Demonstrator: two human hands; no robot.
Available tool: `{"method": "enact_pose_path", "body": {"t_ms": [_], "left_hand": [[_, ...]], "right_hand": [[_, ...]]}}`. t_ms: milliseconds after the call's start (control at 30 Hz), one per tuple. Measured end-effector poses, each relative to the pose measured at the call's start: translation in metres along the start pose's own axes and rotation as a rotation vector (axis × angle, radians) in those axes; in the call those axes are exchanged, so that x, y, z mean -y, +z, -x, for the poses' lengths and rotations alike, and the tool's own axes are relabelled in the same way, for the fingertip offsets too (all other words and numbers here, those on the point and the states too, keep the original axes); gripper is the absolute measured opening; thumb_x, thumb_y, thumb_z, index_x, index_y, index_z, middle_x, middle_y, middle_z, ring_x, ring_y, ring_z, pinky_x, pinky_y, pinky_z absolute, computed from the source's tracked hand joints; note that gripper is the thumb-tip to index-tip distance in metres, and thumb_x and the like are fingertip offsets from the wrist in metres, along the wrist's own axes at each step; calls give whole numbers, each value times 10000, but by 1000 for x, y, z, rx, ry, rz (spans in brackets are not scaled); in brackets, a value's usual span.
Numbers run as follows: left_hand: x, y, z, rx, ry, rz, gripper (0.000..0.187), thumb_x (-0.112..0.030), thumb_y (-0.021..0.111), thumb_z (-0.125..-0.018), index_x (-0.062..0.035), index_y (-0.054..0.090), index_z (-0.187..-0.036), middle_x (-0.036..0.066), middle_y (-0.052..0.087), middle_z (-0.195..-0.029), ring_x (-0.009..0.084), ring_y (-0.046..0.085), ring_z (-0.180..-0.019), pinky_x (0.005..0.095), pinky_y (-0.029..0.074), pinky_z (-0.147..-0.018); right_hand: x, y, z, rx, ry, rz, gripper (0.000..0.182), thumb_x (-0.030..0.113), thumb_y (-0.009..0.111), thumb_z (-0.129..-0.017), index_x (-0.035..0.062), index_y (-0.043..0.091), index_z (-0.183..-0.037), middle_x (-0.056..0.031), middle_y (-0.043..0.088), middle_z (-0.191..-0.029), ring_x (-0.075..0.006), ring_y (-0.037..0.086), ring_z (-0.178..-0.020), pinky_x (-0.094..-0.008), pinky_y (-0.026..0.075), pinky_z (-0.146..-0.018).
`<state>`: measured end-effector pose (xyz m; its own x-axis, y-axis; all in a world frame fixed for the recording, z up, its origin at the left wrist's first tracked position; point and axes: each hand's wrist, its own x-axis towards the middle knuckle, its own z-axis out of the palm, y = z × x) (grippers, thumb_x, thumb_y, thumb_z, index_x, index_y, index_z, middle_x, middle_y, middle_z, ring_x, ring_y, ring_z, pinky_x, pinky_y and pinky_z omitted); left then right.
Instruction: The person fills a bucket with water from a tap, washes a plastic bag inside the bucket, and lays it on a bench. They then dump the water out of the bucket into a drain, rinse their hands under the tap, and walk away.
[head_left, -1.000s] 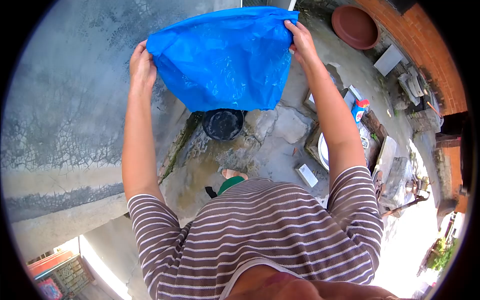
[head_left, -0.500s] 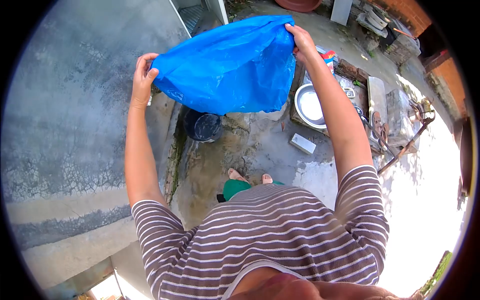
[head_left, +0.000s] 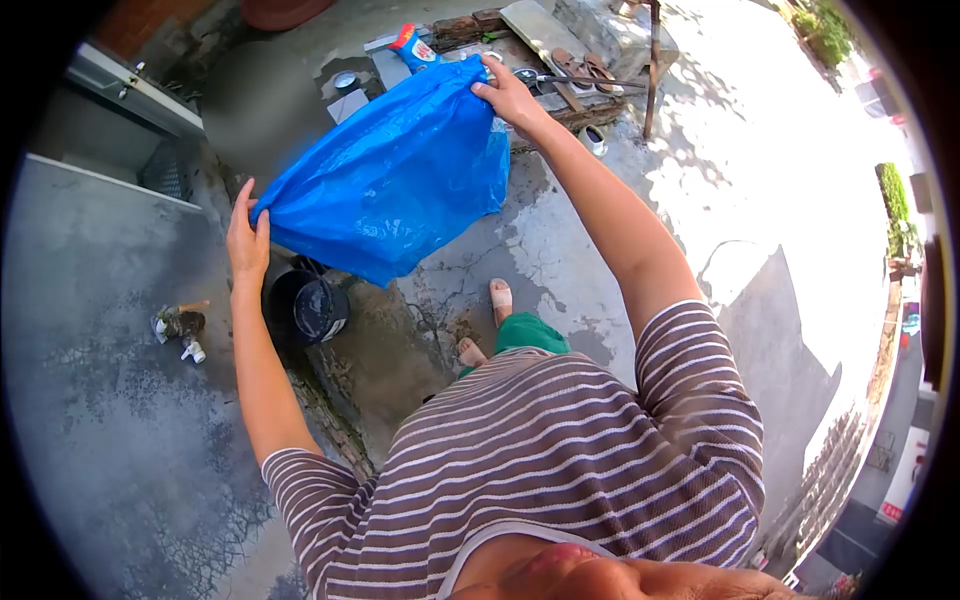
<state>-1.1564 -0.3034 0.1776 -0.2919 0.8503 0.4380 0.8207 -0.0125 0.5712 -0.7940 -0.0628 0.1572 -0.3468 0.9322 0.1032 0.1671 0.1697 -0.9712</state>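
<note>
A wet-looking blue plastic bag point(head_left: 385, 175) is stretched between my two hands in the air, its lower edge hanging loose. My left hand point(head_left: 247, 237) pinches its left corner between thumb and fingers. The upper right corner is gripped by my right hand point(head_left: 507, 95), which is higher and farther from my body. Below the left end of the bag stands a dark bucket point(head_left: 318, 310) on the wet floor. The bag hides part of the ground and the ledge behind it.
A tap point(head_left: 185, 330) sticks out on the left. Beyond the bag, a red and blue packet point(head_left: 412, 50) rests by a brick-edged ledge. Brown sandals point(head_left: 585, 70) lie there, near a metal pole point(head_left: 652, 80) and a white mug point(head_left: 593, 138). A door point(head_left: 130, 90) stands at upper left.
My view and body have turned to the right, so the bucket and ledge appear farther left. Both hands still hold the bag, which now slopes more steeply down to the left.
</note>
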Motion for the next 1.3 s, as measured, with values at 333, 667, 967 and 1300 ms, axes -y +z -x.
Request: {"method": "enact_pose_path", "body": {"t_ms": [333, 667, 967, 1300], "left_hand": [[-140, 193, -87, 124, 285, 50, 128, -141, 656, -791, -75, 651, -900, 67, 618, -907, 194, 594, -812, 308, 457, -728], [-319, 457, -122, 772, -214, 943, 69, -58, 607, -847, -36, 627, -909, 40, 601, -725, 104, 561, -572, 219, 457, -532], [-500, 619, -164, 773, -110, 838, 56, -49, 626, -829, -7, 636, -864, 38, 587, -853, 130, 635, -638, 222, 500, -531], [-605, 745, -286, 847, 93, 886, 141, -110, 609, -864, 18, 625, -919, 37, 586, -838, 110, 632, -683, 219, 505, -579]], "right_hand": [[-75, -257, 97, -306, 206, 93, 307, 209, 641, -795, 45, 615, -1053, -29, 624, -874, -130, 530, -720, -260, 431, -639], [-143, -535, 154, -496, 92, -579, 274, 221, 696, -749, 56, 642, -962, -53, 639, -906, -153, 597, -803, -269, 466, -706], [-185, -735, 107, -1025, 372, 555, 385, 366, 639, -798, -19, 645, -810, -93, 620, -658, -140, 548, -599, -309, 415, -597], [-181, -888, -11, -1156, 51, -8, 175, 100, 586, -864, -42, 554, -960, -80, 618, -805, -135, 620, -657, -233, 526, -584]]}}
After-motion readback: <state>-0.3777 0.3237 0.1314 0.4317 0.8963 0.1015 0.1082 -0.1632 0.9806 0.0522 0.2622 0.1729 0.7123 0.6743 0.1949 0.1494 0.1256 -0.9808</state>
